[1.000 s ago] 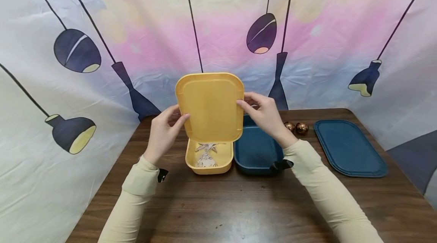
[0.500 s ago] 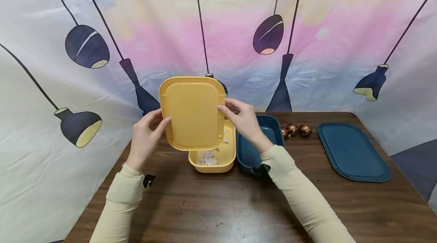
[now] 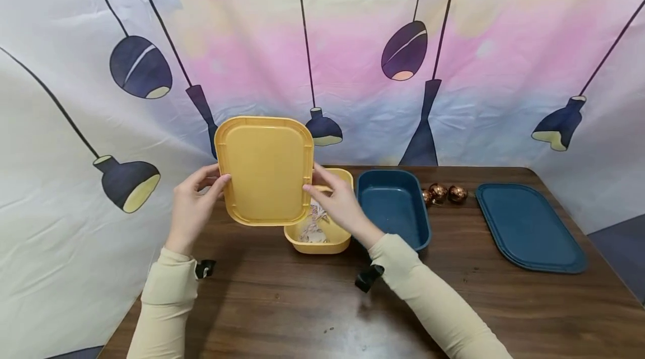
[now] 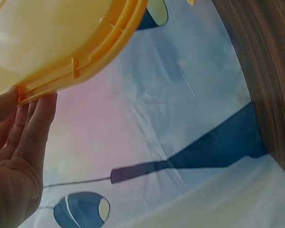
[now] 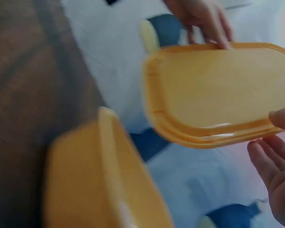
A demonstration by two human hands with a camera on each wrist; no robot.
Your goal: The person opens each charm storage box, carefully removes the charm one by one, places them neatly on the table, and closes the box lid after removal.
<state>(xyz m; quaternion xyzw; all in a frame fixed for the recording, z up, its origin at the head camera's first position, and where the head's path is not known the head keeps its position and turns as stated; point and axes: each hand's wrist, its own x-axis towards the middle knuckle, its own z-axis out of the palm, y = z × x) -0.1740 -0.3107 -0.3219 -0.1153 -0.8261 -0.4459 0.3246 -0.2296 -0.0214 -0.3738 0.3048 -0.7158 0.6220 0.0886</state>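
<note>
A yellow lid point(image 3: 267, 171) is held up nearly upright, left of and overlapping the yellow box point(image 3: 322, 248) in the head view. My left hand point(image 3: 194, 202) pinches its left edge, thumb on the near face and fingers behind. The right hand point(image 3: 340, 202) pinches the opposite edge the same way. In the left wrist view the left thumb and fingers grip the lid's ridged rim point(image 4: 85, 71). Inside the yellow box lie pale, patterned items point(image 3: 313, 231), partly hidden by the lid and right hand; their kind is unclear.
An uncovered dark blue box point(image 3: 388, 208) stands right of the yellow one. Beside it lie several shiny copper-coloured balls point(image 3: 438, 193). A dark blue lid point(image 3: 531, 227) lies flat at the right of the wooden table point(image 3: 282, 303). A printed cloth point(image 3: 363, 124) hangs behind.
Both hands have carried the yellow lid left and slightly down, off from over the yellow box. More of the blue box shows now. The head view has shifted a little.
</note>
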